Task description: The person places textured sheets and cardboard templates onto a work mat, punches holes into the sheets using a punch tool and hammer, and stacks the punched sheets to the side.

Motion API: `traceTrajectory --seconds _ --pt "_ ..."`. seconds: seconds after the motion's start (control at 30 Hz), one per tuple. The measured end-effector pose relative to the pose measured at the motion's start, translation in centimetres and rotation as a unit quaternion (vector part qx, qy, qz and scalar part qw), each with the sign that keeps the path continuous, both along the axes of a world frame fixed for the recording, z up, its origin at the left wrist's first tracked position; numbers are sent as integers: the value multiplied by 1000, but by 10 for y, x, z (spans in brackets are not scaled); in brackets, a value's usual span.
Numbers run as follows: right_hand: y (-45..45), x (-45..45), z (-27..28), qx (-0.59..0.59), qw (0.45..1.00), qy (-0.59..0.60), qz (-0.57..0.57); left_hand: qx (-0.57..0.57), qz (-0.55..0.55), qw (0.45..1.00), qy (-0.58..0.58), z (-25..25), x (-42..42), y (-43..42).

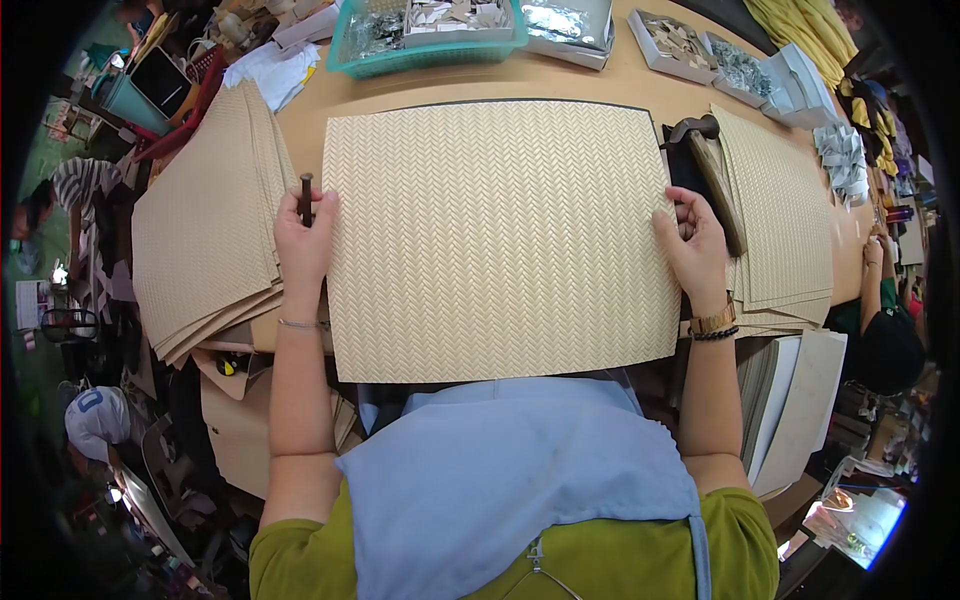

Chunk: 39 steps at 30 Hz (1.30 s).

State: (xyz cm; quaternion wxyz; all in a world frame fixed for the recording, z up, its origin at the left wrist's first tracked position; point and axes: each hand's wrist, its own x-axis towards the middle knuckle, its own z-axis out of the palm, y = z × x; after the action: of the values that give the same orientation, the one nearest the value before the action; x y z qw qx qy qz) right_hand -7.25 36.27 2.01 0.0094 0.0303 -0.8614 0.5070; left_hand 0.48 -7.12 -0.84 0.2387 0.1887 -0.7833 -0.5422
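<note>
A cream sheet with a woven herringbone pattern spans the space between my hands, its near edge over my lap. My left hand is closed round a dark metal punch that stands nearly upright, its thumb at the sheet's left edge. My right hand pinches the sheet's right edge, thumb on top and fingers curled. Just beyond that hand lies a hammer with a wooden handle and dark head. A dark surface shows under the sheet's far edge.
Stacks of similar woven sheets lie at the left and right. Along the back stand a teal basket, a box of shiny pieces and small boxes of parts. Other people sit at both sides.
</note>
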Motion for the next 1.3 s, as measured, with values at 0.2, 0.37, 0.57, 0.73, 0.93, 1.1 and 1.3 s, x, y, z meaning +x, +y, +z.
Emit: traceTrajectory --seconds 0.2,0.37,0.57,0.73,0.93,1.1,1.3 --pt "-12 -32 -7 -2 999 44 3 61 -30 997 31 -7 -21 -12" --pt "-9 -36 -20 -68 996 53 -4 45 -11 997 67 -23 -20 -20" --pt "-8 -34 -26 -115 991 64 -14 34 -7 995 92 -31 -20 -22" --pt "-9 -33 -23 -114 992 55 -21 43 -9 994 103 -29 -20 -21" --pt "-7 -35 -27 -108 992 67 -20 73 -16 993 96 -26 -19 -19" --pt "-7 -34 -26 -105 992 59 -24 60 -13 992 108 -28 -20 -19" --pt "-8 -28 -16 -84 994 68 -29 31 -3 995 97 -20 -21 -11"
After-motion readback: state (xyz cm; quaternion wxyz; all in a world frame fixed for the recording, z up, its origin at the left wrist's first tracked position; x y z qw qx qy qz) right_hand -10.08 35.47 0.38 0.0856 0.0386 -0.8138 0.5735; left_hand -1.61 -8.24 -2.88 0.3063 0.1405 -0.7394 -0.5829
